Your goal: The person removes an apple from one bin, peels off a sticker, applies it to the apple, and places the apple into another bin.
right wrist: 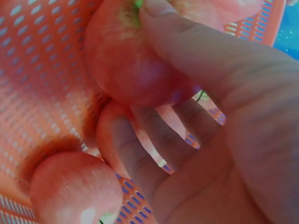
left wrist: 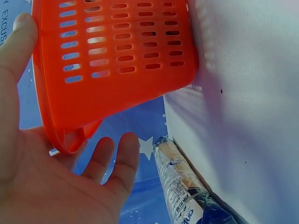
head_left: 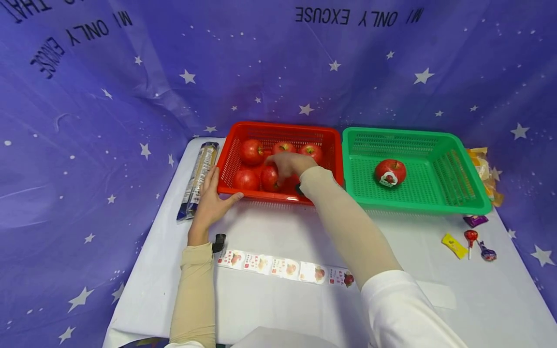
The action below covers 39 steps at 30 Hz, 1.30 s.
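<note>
Directly within right grip (head_left: 288,164): apple (right wrist: 131,67)

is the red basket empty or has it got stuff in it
Not empty: the red basket holds several red apples, and the right hand is inside, on one of them.

“ONLY EXCUSE” (head_left: 360,17) on purple cloth (head_left: 261,58)

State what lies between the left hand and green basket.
In the head view, the red basket lies between the left hand and the green basket; it holds red apples, with the right hand on one.
</note>
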Each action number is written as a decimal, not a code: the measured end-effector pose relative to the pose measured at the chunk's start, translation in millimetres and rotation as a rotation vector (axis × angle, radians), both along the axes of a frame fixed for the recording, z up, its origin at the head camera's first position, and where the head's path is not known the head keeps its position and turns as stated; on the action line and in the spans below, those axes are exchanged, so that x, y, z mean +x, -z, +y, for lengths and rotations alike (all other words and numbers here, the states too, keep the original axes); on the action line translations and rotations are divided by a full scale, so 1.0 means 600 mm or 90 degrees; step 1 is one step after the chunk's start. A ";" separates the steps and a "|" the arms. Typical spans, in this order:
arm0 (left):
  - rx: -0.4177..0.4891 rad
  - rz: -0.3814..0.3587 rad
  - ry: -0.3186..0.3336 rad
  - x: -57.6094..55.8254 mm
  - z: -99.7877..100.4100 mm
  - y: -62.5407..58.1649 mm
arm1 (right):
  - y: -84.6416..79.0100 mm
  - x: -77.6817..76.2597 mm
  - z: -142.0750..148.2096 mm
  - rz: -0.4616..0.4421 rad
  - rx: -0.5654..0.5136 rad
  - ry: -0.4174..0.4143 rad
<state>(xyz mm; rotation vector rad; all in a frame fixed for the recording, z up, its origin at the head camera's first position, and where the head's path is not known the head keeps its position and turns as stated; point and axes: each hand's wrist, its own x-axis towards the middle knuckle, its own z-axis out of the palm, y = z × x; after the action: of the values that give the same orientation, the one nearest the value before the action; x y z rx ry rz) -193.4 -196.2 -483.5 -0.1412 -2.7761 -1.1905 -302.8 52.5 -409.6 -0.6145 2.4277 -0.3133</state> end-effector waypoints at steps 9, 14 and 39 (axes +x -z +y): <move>0.003 0.000 0.016 0.001 0.014 0.002 | 0.001 0.004 0.049 0.052 -0.044 0.010; 0.003 -0.002 0.020 0.000 0.019 0.005 | -0.024 0.018 0.111 0.095 -0.116 0.071; 0.011 -0.014 0.001 0.010 0.008 -0.003 | 0.085 0.340 0.279 -0.047 -0.384 0.350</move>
<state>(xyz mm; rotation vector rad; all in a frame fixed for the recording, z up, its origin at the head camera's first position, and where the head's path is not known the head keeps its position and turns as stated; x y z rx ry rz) -187.3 -191.7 -482.0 -0.1291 -2.7840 -1.2228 -98.6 220.1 -460.5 -0.1469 2.3804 -1.2972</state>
